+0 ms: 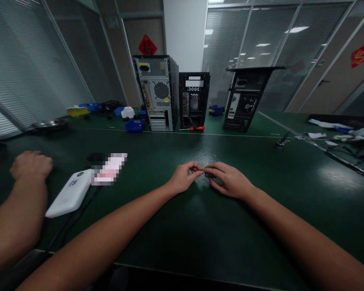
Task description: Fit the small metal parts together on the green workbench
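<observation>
My left hand [184, 176] and my right hand [229, 178] meet fingertip to fingertip over the dark green table [200, 226]. Both pinch a small dark object [205, 173] between them; it is too small to name. The fingers of both hands are curled and pressed together. Both forearms stretch in from the near edge.
Another person's arm and closed hand [30, 165] rest at the left beside a white device [70, 193] with a black cable. Three computer cases [157, 93] [194, 99] [245, 99] stand at the back, a red screwdriver [197, 128] and blue bins [134, 125] near them. Cables and papers lie at the right.
</observation>
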A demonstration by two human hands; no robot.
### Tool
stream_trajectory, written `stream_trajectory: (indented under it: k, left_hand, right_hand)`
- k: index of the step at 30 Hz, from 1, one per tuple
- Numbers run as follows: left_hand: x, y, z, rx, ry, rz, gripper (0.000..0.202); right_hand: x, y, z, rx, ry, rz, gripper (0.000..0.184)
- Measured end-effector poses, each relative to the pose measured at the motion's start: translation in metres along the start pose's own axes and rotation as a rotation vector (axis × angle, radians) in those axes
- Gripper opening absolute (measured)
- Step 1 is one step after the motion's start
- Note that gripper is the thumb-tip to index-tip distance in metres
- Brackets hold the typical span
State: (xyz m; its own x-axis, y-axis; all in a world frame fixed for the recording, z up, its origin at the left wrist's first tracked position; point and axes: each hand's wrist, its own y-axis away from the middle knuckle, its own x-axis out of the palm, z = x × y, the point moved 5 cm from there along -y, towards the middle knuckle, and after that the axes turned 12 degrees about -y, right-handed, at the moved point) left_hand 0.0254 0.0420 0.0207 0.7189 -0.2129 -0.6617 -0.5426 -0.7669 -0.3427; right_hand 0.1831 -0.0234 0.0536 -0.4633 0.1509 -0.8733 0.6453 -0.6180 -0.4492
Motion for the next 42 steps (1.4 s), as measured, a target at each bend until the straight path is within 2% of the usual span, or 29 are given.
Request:
stream_trajectory:
  k: [8,16,26,35,42]
  left_hand:
    - [0.000,0.000,0.000,0.014,0.018,-0.004,0.019]
    - [0.000,0.001,-0.001,-0.002,0.012,0.027,0.018]
    - [0.006,0.000,0.006,-0.030,0.009,0.086,0.036]
    - [0.002,0.001,-0.002,0.044,-0.018,0.099,0.042]
    - [0.011,0.004,0.000,0.077,0.180,0.172,0.056]
  right_hand:
    - [0.002,0.003,-0.002,0.021,-0.010,-0.011,0.044]
    - [0.004,0.000,0.000,0.063,-0.136,-0.032,0.046]
    - [0.017,-0.007,0.005,0.243,-0.302,-0.021,0.026]
    - [0.018,-0.008,0.005,0.261,-0.279,-0.001,0.016]
    - [0.012,-0.009,-0.002,0.307,-0.222,-0.026,0.020]
